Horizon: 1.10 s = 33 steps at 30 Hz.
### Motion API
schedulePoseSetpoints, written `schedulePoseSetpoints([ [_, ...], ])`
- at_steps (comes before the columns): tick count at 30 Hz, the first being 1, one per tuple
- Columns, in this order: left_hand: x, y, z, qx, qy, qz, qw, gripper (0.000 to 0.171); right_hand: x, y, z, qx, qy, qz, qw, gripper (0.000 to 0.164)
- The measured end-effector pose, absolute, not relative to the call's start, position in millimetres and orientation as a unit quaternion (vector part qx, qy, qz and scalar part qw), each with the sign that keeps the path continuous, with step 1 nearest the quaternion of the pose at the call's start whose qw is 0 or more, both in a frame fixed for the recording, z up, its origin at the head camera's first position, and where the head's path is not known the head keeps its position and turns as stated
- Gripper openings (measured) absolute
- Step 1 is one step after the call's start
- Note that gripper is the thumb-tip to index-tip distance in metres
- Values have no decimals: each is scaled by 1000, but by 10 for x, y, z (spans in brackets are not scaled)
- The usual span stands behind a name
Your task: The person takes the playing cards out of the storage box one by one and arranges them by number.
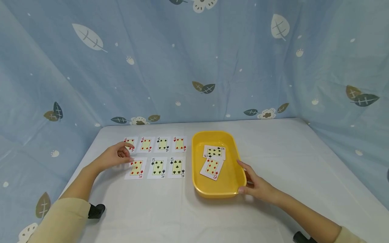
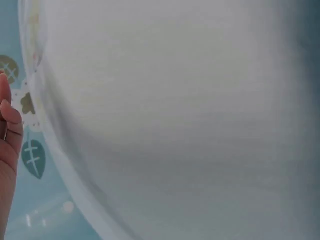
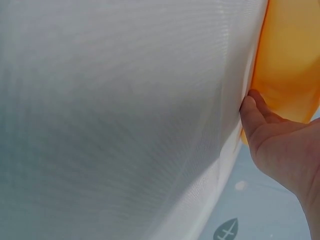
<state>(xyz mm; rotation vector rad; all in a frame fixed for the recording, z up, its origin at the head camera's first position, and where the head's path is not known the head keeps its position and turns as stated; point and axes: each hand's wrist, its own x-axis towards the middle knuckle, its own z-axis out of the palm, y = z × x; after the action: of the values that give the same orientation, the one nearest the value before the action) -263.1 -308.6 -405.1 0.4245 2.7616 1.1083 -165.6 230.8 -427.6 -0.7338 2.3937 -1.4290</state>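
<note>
My left hand point(image 1: 117, 156) is over the left end of two rows of face-up playing cards, fingers spread from the thumb. Its fingertips overlap a red four point(image 1: 130, 140), and the thumb tip is at the upper corner of the five of diamonds point(image 1: 136, 170). At the near right corner of a yellow plastic tray point(image 1: 209, 189), my right hand point(image 1: 256, 185) grips the rim, thumb in front and fingers along the side. Inside the tray lie a black six point(image 1: 215, 152) and a six of diamonds point(image 1: 211, 169), slightly overlapping. The left wrist view shows only part of that hand point(image 2: 9, 130).
The far row continues with more fours point(image 1: 163, 144), the near row with two black fives point(image 1: 157, 168). A white cloth point(image 1: 146, 209) covers the table. Behind it hangs a blue leaf-print curtain point(image 1: 170, 67). Dark wrist-camera parts point(image 1: 96, 211) show by the sleeves.
</note>
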Motion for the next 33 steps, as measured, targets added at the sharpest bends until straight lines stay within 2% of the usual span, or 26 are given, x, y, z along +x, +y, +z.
schedulePoseSetpoints([
  [7, -2665, -2997, -3884, 136, 913, 382, 46, 56, -1648, 2315, -4261, -252, 822, -493, 134, 86],
  [11, -2685, -2881, -3786, 165, 911, 375, 43, 52, -1650, 2311, -4262, -251, 821, -495, 135, 86],
  [19, -2631, -2522, -3546, 260, 891, 369, 43, 40, -1654, 2313, -4278, -245, 823, -493, 137, 85],
  [22, -2621, -2387, -3508, 302, 878, 372, 23, 37, -1652, 2315, -4273, -246, 823, -494, 136, 85],
  [29, -2574, -2017, -3465, 438, 822, 359, -63, 39, -1641, 2307, -4270, -251, 822, -494, 133, 86],
  [33, -2592, -1830, -3437, 476, 804, 352, -49, 40, -1634, 2310, -4264, -246, 823, -493, 135, 86],
])
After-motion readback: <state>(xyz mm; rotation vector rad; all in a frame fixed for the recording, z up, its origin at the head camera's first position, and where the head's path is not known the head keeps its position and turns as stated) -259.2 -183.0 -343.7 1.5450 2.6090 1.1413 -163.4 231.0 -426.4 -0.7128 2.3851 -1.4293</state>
